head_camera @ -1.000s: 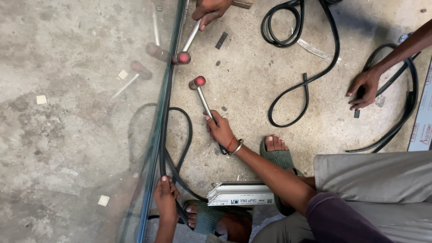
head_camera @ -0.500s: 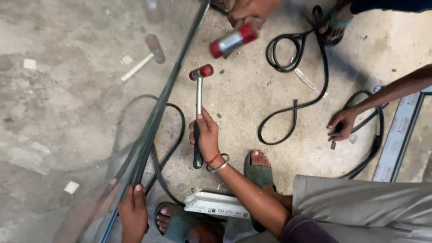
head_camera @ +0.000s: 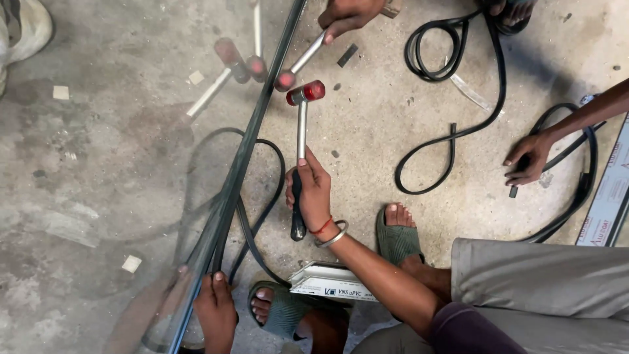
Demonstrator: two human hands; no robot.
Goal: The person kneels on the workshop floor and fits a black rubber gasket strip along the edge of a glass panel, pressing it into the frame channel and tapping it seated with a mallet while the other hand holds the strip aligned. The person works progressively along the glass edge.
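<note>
My right hand is closed around the black grip of a mallet with a steel shaft. Its red head hovers just right of the upright glass pane's edge. My left hand pinches the lower end of that edge, where a black rubber gasket runs along it and loops onto the floor. Another person's hand at the top holds a second red-headed mallet against the glass edge.
A third hand at the right rests on a long black gasket coiled over the concrete floor. A white window profile piece lies by my sandalled feet. Another white profile lies at the far right.
The other person's mallet swung up and has come back down to the glass edge. My mallet stays near the edge, its head a little higher. The view has shifted.
</note>
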